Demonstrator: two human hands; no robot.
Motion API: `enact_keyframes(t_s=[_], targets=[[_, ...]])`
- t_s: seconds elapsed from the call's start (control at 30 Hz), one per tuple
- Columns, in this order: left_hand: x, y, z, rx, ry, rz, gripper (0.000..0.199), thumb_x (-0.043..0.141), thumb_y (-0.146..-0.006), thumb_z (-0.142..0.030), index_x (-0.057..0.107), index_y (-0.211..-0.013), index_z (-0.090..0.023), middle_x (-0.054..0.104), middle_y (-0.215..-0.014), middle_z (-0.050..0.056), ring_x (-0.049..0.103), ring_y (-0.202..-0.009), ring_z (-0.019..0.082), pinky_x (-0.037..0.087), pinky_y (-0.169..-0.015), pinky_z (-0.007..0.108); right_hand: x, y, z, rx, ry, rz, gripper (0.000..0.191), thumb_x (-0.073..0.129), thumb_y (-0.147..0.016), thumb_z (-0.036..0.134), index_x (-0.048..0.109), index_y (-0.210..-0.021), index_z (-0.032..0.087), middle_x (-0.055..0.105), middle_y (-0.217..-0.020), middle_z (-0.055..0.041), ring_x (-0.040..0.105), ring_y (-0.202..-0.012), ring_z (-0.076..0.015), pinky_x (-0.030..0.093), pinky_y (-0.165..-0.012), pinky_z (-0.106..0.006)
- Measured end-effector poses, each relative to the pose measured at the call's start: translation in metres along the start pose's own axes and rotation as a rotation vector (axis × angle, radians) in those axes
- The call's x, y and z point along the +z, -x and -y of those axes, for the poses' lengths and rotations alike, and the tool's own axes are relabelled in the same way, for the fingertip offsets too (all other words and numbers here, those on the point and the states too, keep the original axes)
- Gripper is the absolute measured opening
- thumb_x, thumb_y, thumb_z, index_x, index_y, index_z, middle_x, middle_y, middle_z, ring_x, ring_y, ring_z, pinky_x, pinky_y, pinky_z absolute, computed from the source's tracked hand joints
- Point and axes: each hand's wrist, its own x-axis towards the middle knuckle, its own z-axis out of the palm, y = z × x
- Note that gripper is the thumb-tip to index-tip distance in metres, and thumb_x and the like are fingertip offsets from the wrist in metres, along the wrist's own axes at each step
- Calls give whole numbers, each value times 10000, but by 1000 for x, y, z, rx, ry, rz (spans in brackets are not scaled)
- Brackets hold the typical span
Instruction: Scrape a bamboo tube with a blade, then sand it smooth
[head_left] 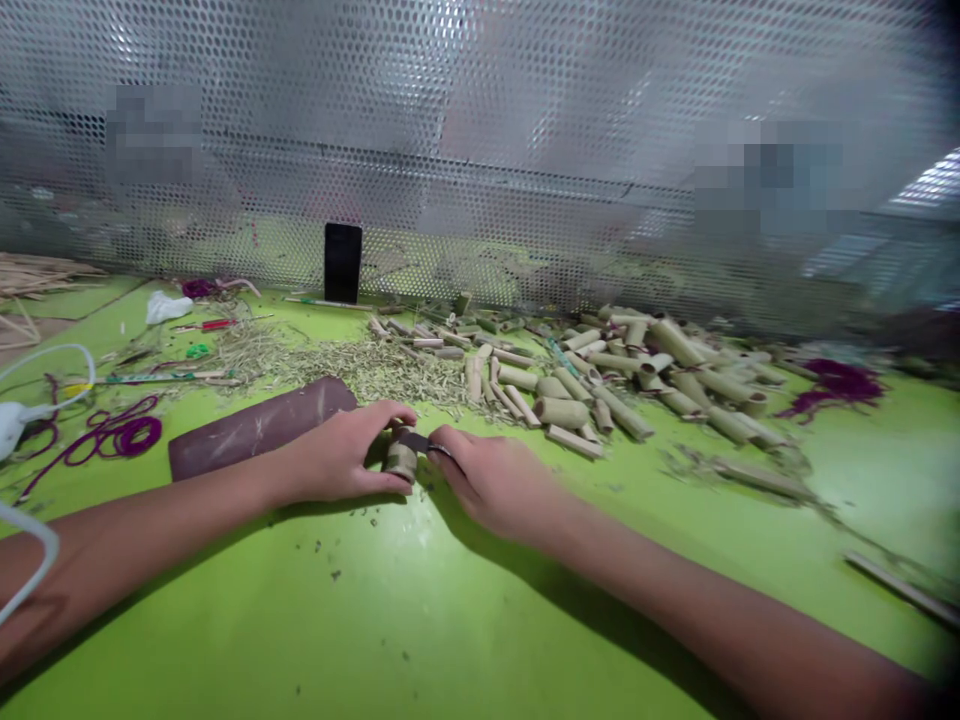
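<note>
My left hand (341,455) steadies a short upright bamboo piece (402,463) between its thumb and curled fingers, close above the green table. Shut round a handle, my right hand (499,485) holds a small knife (415,442). The blade lies across the upper part of the bamboo piece; how deep it sits I cannot tell. My palm and fingers hide most of the handle. Behind my left wrist lies a dark brown curved slab (259,425) with pale scratches.
Cut bamboo tubes (562,410) and strips are heaped at the back right, beside shavings (375,365). Purple cord (135,435) and a white cable (49,355) lie left. A phone (343,263) leans on the perforated metal screen (480,150). A loose strip (900,588) lies far right.
</note>
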Motion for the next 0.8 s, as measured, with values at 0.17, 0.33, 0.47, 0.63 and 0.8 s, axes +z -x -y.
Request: enact_keyframes(t_s=[0.17, 0.33, 0.47, 0.63, 0.8], targets=[[-3, 2, 0, -13, -14, 5, 671, 871, -825, -421, 532, -1377, -247, 680, -1341, 135, 702, -1197, 347, 553, -1044, 517, 3, 1, -6, -36, -4, -38, 296, 385, -1122, 307, 634, -1036, 173, 661, -706, -42, 519, -529, -157, 245, -511, -294], [-3, 1, -1, -7, -22, 20, 652, 859, -837, -421, 528, -1372, -250, 673, -1337, 127, 703, -1176, 338, 559, -1032, 499, 3, -1, 0, -79, -34, -27, 299, 394, -1120, 303, 654, -1044, 176, 670, -737, -45, 525, -548, -149, 257, -510, -280], [-2, 0, 0, 33, -36, 16, 636, 856, -851, -404, 521, -1366, -241, 656, -1351, 125, 691, -1180, 322, 554, -1033, 470, 4, -2, 5, -111, -20, -39, 245, 437, -1099, 278, 650, -1033, 176, 683, -753, -41, 517, -553, -145, 248, -521, -282], [-1, -1, -1, 107, -87, 3, 562, 816, -890, -459, 543, -1329, -239, 677, -1279, 109, 692, -1122, 302, 559, -984, 432, 6, -2, 7, -97, 5, -21, 199, 467, -1085, 262, 643, -1042, 181, 712, -785, -33, 528, -561, -144, 218, -534, -290], [-3, 1, 1, 166, -102, 6, 376, 713, -957, -435, 584, -1239, -221, 687, -1291, 123, 691, -1139, 290, 562, -975, 411, 6, -1, 8, -83, 20, -38, 201, 463, -1088, 266, 649, -1065, 195, 724, -802, -37, 560, -587, -162, 233, -545, -301]])
